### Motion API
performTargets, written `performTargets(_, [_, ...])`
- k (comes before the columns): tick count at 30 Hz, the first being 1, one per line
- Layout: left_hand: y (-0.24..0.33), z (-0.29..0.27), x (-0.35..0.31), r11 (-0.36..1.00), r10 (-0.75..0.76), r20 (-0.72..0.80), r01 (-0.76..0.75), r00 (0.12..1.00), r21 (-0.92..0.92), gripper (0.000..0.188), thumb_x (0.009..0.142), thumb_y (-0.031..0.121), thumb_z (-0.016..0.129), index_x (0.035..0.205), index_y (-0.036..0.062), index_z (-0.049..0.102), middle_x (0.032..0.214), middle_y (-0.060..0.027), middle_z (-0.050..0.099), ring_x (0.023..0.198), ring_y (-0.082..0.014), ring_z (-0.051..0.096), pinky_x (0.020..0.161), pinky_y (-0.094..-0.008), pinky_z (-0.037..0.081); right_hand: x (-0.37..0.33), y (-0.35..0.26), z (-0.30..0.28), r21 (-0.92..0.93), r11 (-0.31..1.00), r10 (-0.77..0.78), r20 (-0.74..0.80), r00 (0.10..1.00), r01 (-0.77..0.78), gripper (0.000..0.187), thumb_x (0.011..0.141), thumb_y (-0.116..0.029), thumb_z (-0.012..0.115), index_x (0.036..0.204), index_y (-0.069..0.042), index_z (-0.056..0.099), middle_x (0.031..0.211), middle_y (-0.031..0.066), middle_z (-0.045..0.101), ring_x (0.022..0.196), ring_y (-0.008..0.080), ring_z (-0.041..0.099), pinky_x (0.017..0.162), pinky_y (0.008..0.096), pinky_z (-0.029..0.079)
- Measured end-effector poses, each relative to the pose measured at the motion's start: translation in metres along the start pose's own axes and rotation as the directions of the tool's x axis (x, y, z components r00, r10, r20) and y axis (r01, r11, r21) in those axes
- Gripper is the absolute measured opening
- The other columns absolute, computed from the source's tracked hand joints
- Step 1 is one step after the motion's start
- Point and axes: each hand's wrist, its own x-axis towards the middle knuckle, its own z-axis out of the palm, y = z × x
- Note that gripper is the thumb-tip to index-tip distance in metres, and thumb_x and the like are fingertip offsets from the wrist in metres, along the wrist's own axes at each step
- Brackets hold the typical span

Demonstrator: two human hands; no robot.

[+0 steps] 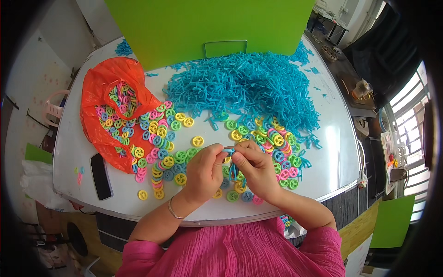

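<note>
Over the front middle of the table, my left hand (205,173) and my right hand (256,171) meet with fingers and thumbs pinched together. A small light-blue plastic piece (229,151) shows between their fingertips; its exact shape is partly hidden. Thin blue forked plastic pieces (233,172) hang below the right thumb, and they look held in that hand. Under and around both hands lie small plastic wheels (232,196) in yellow, green, pink and blue. Behind the hands spreads a large heap of blue forked plastic pieces (249,87).
An orange-red plastic bag (94,83) spills more coloured wheels at the left. A phone (101,176) lies near the table's left front edge. Upright at the back stands a bright green panel (207,27) with a metal handle (225,42). The white table (332,161) has a curved front edge.
</note>
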Motion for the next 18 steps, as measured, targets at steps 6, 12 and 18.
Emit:
performTargets(6, [0.006, 0.001, -0.002, 0.949, -0.222, 0.066, 0.231, 0.973, -0.214, 0.009, 0.096, 0.01, 0.054, 0.098, 0.0016, 0.052, 0.075, -0.0091, 0.061, 0.066, -0.0169, 0.063, 0.055, -0.0282, 0.047, 0.006, -0.011, -0.004, 0.038, 0.999, 0.033, -0.015, 0.999, -0.032, 0.019, 0.093, -0.008, 0.06, 0.109, 0.0, 0.066, 0.094, 0.0032, 0.055, 0.092, 0.0099, 0.05, 0.075, 0.0229, 0.042])
performTargets(12, [0.008, 0.001, 0.008, 0.671, -0.514, 0.114, 0.482, 0.85, -0.563, 0.015, 0.101, 0.021, 0.047, 0.098, 0.0061, 0.049, 0.072, -0.0011, 0.059, 0.062, -0.0058, 0.055, 0.055, -0.0189, 0.044, 0.011, -0.016, -0.014, 0.241, 0.964, 0.147, -0.123, 0.981, -0.114, 0.02, 0.09, -0.007, 0.064, 0.11, -0.003, 0.066, 0.09, 0.0001, 0.064, 0.078, 0.0067, 0.058, 0.068, 0.021, 0.046])
performTargets(18, [0.008, -0.009, 0.012, 0.312, -0.632, 0.419, 0.709, 0.652, -0.632, 0.023, 0.101, 0.029, 0.047, 0.093, 0.0088, 0.053, 0.07, -0.0008, 0.061, 0.058, -0.0047, 0.053, 0.052, -0.0177, 0.038, 0.013, -0.008, -0.032, 0.24, 0.945, 0.237, -0.031, 0.971, -0.223, 0.017, 0.089, -0.006, 0.066, 0.105, -0.001, 0.067, 0.095, 0.0025, 0.065, 0.084, 0.0073, 0.059, 0.071, 0.0215, 0.046])
